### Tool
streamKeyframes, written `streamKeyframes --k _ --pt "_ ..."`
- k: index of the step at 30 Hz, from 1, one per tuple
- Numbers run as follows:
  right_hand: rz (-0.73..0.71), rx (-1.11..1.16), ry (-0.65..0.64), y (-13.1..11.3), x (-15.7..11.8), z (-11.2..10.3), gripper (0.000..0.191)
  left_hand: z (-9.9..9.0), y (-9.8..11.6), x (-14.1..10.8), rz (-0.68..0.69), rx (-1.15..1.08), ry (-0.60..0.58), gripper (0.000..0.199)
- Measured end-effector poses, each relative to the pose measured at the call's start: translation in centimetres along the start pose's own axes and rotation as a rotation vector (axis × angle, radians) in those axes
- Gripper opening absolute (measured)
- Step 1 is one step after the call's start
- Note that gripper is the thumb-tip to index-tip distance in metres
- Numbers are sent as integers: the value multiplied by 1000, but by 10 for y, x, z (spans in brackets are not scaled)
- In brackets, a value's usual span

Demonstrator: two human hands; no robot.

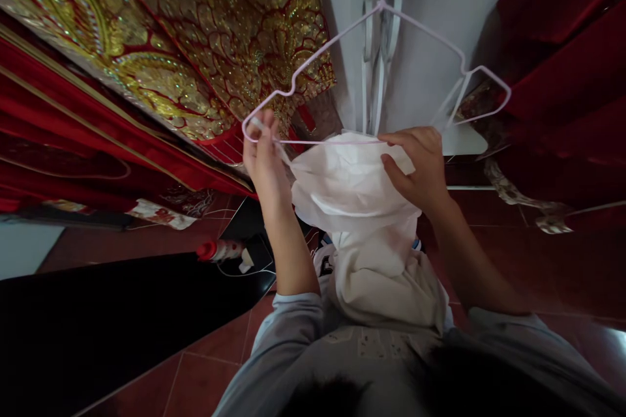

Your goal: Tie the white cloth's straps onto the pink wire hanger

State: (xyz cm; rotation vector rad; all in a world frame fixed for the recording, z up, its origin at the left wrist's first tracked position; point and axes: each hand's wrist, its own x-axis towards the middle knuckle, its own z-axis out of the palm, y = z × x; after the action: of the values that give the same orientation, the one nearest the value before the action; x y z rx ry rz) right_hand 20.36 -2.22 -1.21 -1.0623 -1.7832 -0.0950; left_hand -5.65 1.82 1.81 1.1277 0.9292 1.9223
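Pale pink hanger (pixel 327 143) spans both hands, hook end away from the wearer; white cloth (pixel 349 186) bunched under its bottom bar; left hand (pixel 263 146) pinching white strap (pixel 284 154) near the hanger's left end; right hand (pixel 421 159) by the bar, thumb apart, grip cannot be told.

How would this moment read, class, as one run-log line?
left hand: pinching strap, by one end of hanger | right hand: at lower bar, thumb apart | cloth: white, partly between hands
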Motion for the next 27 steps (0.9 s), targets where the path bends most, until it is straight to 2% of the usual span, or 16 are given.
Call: streamKeyframes --k 3,6,8,10,12,13,14,16,18,20,22,24,27 --pt "-26 12 2 -6 0 1 30 22 15 -19 -216 -69 -138 34" --pt "-52 26 -16 -8 1 -4 32 39 20 -29 -298 -93 -122 33" --pt "-61 32 21 -4 0 -13 29 45 19 -32 -306 -141 -103 33" --pt "-16 -14 194 7 -1 -24 25 49 16 -34 -294 -191 -95 32" --pt "88 -91 396 20 -2 -35 30 51 13 -35 -280 -232 -97 30" --pt "138 -127 442 27 -2 -40 34 52 13 -36 -276 -244 -98 29" --pt "173 -157 434 31 -2 -44 36 53 12 -36 -275 -252 -97 29" --pt "199 -207 301 34 0 -48 30 54 12 -36 -273 -264 -91 29" --pt "183 -252 185 26 3 -49 18 55 13 -37 -268 -276 -79 28" --pt "128 -279 172 14 8 -50 18 56 14 -37 -270 -271 -70 28" --pt "30 -280 194 3 16 -52 31 56 15 -39 -283 -229 -58 30" --pt "-36 -255 158 2 26 -56 48 56 15 -40 -290 -194 -54 32" --pt "69 -227 118 22 36 -63 75 54 11 -40 -288 -207 -68 32"
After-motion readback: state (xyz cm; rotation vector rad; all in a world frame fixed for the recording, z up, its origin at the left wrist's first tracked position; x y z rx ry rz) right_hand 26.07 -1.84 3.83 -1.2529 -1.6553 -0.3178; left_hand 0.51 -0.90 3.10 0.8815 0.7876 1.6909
